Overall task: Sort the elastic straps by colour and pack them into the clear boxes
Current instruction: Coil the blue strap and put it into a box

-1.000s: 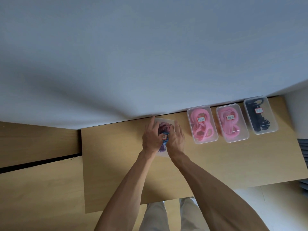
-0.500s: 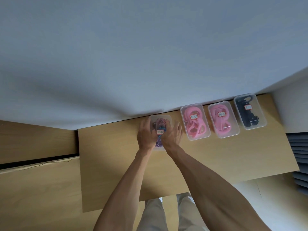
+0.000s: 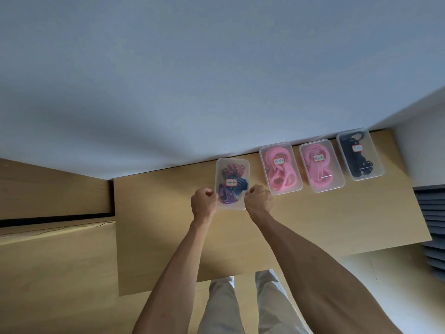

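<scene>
A lidded clear box (image 3: 232, 165) with purple, blue-striped and red-striped straps and a white label lies at the table's back edge. My left hand (image 3: 203, 202) is curled against its near left corner, and my right hand (image 3: 258, 200) is curled against its near right side, so both grip it. To the right, in a row, stand two lidded boxes of pink straps (image 3: 280, 168) (image 3: 321, 165) and one box of black straps (image 3: 360, 155). Every box carries a label.
The wooden table (image 3: 313, 220) sits against a white wall. Its front and left parts are bare wood. A lower wooden surface (image 3: 55, 261) lies to the left, with a thin cable on it. A dark slatted object (image 3: 433, 213) stands at the right edge.
Both hands lay on the box lid a second ago. They have since slid back to the box's near end and curled at its sides, uncovering the lid and label.
</scene>
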